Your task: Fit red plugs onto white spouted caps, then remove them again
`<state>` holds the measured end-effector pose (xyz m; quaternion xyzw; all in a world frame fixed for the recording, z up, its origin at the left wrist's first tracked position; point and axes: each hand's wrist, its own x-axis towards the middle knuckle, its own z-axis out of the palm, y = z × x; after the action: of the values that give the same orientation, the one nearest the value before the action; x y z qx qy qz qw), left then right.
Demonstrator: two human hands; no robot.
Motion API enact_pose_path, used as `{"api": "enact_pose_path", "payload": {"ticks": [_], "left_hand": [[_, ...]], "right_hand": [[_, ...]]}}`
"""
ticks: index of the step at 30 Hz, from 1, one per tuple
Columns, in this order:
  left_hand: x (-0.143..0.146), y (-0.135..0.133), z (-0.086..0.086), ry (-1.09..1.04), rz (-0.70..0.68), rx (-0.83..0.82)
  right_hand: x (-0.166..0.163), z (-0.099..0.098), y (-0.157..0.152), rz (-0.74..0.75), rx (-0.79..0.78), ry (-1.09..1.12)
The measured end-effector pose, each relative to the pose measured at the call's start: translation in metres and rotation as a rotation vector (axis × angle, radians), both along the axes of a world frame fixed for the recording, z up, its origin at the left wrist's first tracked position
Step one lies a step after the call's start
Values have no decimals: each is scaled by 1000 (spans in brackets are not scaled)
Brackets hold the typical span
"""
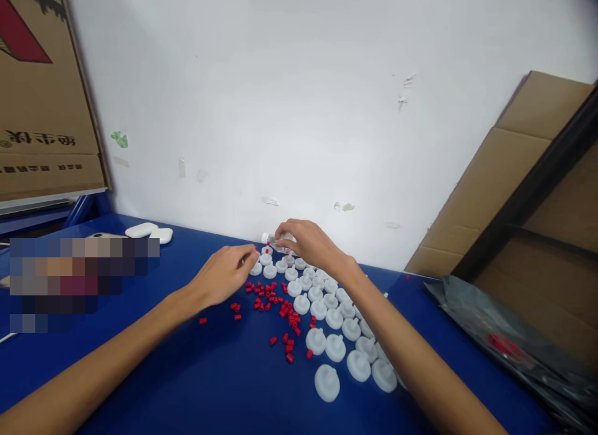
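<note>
Several white round caps (327,335) lie in rows on the blue table (196,385), each with a small knob on top. Small red plugs (273,298) are scattered to their left. My right hand (308,242) is at the far end of the rows, fingers curled around a white cap (275,240) with a red tip. My left hand (228,273) rests just left of the caps, its fingers pinched together near the red plugs; what they hold is too small to make out.
A white wall stands right behind the table. Two white flat objects (149,231) lie at the back left. A cardboard box (42,92) is at the left; cardboard sheets (523,173) and a grey plastic bag (509,341) are at the right.
</note>
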<state>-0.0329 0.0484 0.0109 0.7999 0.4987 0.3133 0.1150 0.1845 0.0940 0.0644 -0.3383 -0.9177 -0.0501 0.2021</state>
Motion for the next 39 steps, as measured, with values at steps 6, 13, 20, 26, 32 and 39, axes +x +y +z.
{"api": "enact_pose_path", "payload": {"ticks": [6, 13, 20, 26, 32, 39], "left_hand": [[4, -4, -9, 203, -9, 17], [2, -2, -12, 287, -7, 19], [3, -2, -11, 315, -5, 26], [2, -3, -11, 335, -12, 26], [1, -1, -13, 340, -18, 32], [-2, 2, -11, 278, 92, 76]], "right_hand": [[-5, -11, 1, -22, -52, -73], [-1, -21, 5, -47, -145, -153], [-1, -29, 10, -37, -195, -168], [-2, -26, 8, -45, -158, -129], [-11, -20, -2, 10, -132, -76], [-23, -33, -6, 52, -193, -132]]}}
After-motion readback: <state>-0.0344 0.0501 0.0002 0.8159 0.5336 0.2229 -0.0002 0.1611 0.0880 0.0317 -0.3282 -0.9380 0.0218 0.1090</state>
